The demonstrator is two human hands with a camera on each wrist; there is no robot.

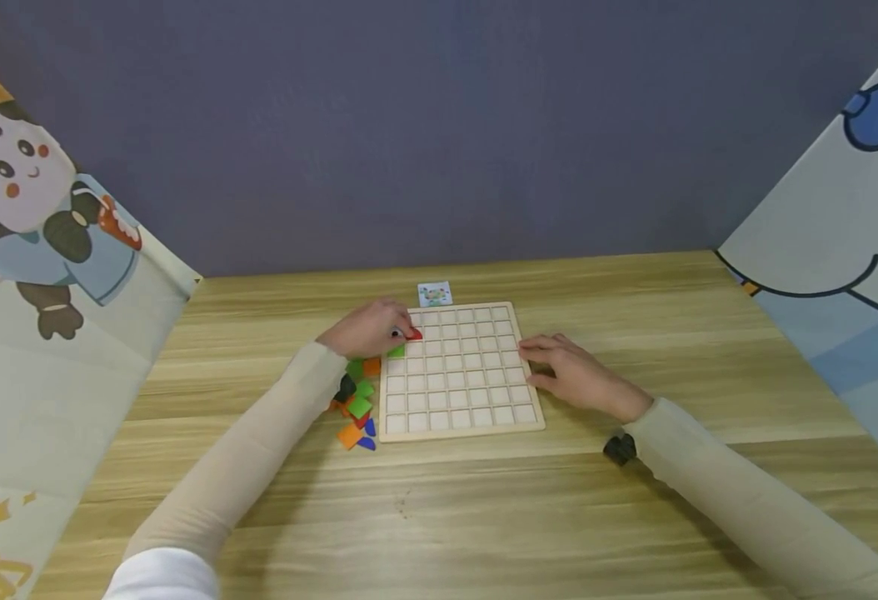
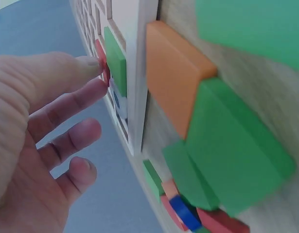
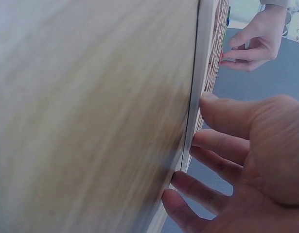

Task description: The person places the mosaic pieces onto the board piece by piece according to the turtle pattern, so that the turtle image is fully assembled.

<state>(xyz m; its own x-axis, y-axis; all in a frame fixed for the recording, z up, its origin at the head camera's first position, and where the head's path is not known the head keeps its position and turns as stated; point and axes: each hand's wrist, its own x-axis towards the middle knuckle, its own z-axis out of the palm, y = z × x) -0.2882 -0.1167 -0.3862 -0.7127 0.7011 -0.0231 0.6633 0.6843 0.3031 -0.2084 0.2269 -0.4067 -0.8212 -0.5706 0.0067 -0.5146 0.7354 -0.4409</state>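
A wooden grid board (image 1: pixel 461 434) lies on the table. At its upper left cells my left hand (image 1: pixel 367 329) pinches a small red piece (image 1: pixel 415 334) between thumb and index finger. Right below, a green tile (image 2: pixel 116 63) sits in a cell along the board's left edge. A piece with an eye-like print (image 2: pixel 116 103) lies beside the green tile, partly covered by the fingers in the head view. My right hand (image 1: pixel 577 373) touches the board's right edge with its fingertips, and holds no piece. The other cells in view are bare wood.
Left of the board lies a loose pile of coloured pieces: an orange tile (image 1: pixel 350 436), a green tile (image 1: pixel 359 407), blue pieces (image 1: pixel 367 443) and several others, partly under the left wrist. A small printed card (image 1: pixel 435 293) lies behind the board. Printed walls stand on both sides.
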